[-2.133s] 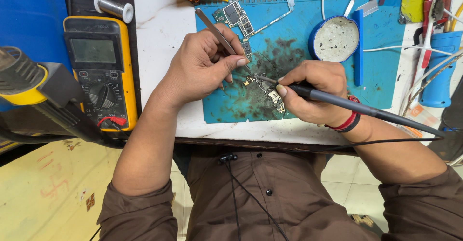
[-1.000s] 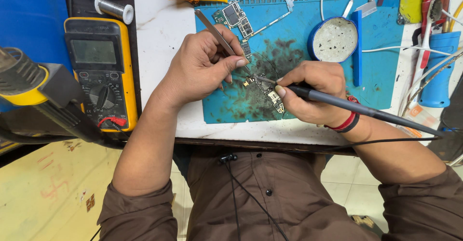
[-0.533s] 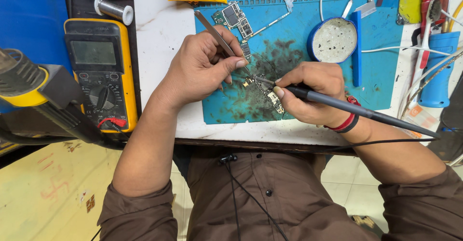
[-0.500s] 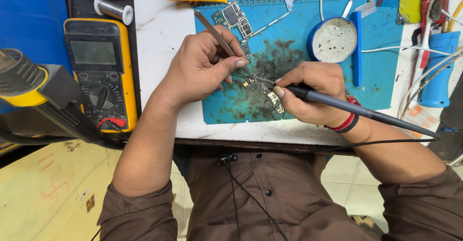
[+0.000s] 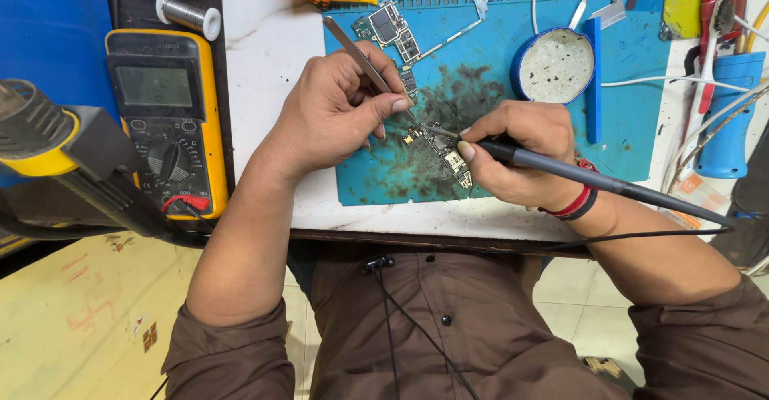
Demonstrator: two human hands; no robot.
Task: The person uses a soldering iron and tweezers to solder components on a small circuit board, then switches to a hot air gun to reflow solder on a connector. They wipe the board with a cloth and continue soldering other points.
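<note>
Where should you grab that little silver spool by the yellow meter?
Probably around the middle of the spool, coming down from above. It lies on its side, so the round barrel faces up between its two wider ends, with the meter just below it.

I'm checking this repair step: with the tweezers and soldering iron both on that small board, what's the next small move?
Probably lift the black soldering iron tip off the small circuit board while the left hand keeps the metal tweezers steady; both tips meet at one spot.
</note>
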